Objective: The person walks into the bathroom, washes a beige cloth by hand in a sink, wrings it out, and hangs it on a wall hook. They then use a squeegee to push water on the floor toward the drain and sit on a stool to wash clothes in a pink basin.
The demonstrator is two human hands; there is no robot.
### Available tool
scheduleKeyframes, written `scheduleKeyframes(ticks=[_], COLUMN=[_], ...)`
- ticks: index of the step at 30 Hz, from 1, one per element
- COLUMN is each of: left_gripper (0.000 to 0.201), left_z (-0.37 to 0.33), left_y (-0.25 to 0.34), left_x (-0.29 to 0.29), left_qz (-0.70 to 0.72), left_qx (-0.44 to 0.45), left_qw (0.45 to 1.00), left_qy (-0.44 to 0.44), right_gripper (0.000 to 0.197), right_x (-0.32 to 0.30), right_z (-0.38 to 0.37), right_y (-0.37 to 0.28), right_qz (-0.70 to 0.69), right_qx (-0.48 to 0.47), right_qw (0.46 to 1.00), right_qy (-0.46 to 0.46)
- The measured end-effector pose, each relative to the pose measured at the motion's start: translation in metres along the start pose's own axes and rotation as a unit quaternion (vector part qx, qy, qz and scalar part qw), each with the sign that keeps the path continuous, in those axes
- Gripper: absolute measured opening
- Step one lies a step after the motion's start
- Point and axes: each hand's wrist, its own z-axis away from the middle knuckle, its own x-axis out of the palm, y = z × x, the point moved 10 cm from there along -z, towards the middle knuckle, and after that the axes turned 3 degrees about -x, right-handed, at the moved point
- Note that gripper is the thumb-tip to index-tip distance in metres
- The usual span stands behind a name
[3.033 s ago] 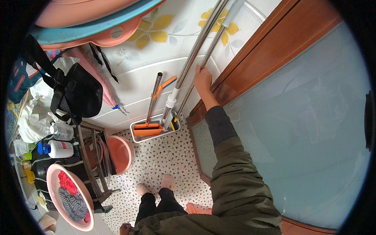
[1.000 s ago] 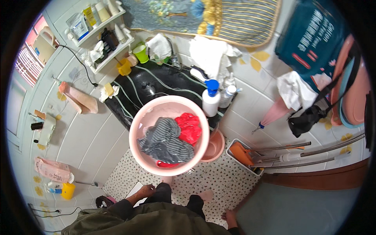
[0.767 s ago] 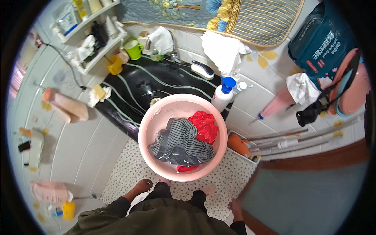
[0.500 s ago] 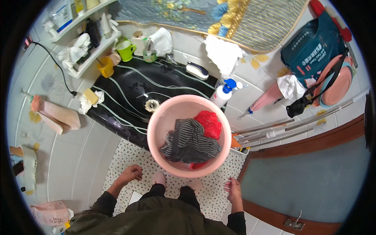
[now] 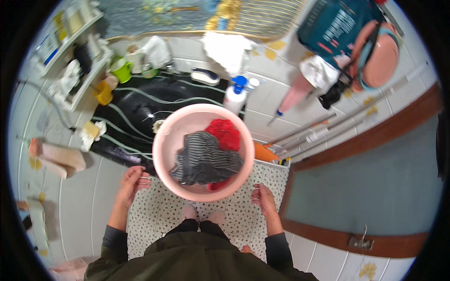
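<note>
A pink round basin (image 5: 162,174) rests on the right part of the black sink. Inside it lies a dark grey striped garment (image 5: 206,159), with a red garment (image 5: 225,134) beside and partly under it. My left hand (image 5: 131,183) is near the sink's front edge, left of the basin and apart from it, fingers loosely bent and holding nothing. Low on the basin's right side, my right hand (image 5: 264,199) hovers with its fingers apart, touching nothing.
Behind the basin stands a white pump bottle (image 5: 234,96) with a blue top. A scrubbing brush (image 5: 205,76) lies on the black sink's (image 5: 133,107) back edge. A yellow soap bar (image 5: 91,129) sits at its left corner. Poles (image 5: 323,129) lean by the brown-framed door (image 5: 361,192).
Both my hands have moved forward toward the basin's sides, with more forearm in view. My view has shifted, so the basin appears further left. The garments lie as before.
</note>
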Motion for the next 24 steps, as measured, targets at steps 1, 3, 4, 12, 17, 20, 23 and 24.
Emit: scheduleKeyframes(ticks=[1, 3, 4, 12, 17, 20, 23, 24], left_gripper=[0.027, 0.029, 0.031, 0.041, 0.035, 0.035, 0.043, 0.04], left_z=[-0.004, -0.015, -0.021, -0.102, -0.153, -0.166, -0.208, -0.213], left_y=[0.01, 0.031, 0.041, 0.084, 0.082, 0.08, 0.084, 0.08], left_x=[0.005, 0.01, 0.016, 0.087, 0.119, 0.138, 0.108, 0.114], left_qz=[-0.005, -0.029, -0.034, -0.151, -0.211, -0.249, -0.37, -0.397], left_qx=[0.011, 0.021, 0.031, 0.028, 0.016, 0.013, 0.12, 0.14], left_qw=[1.0, 0.999, 0.999, 0.982, 0.972, 0.958, 0.916, 0.899], left_qy=[0.002, 0.001, 0.002, -0.11, -0.1, -0.145, -0.099, -0.116], right_gripper=[0.043, 0.044, 0.044, 0.051, 0.045, 0.039, 0.035, 0.035], right_x=[0.001, 0.01, 0.009, 0.063, 0.104, 0.098, 0.118, 0.116], right_z=[0.006, 0.015, 0.02, 0.059, 0.06, 0.055, 0.05, 0.053], right_y=[0.0, 0.002, 0.003, -0.074, -0.12, -0.115, -0.114, -0.11], right_qz=[-0.005, -0.014, -0.029, -0.052, 0.015, 0.104, 0.12, 0.144], right_qx=[-0.004, -0.002, -0.001, -0.092, -0.172, -0.223, -0.247, -0.246], right_qw=[1.0, 1.0, 0.999, 0.994, 0.979, 0.94, 0.912, 0.899], right_qy=[0.005, 0.012, 0.015, 0.038, 0.108, 0.238, 0.306, 0.333])
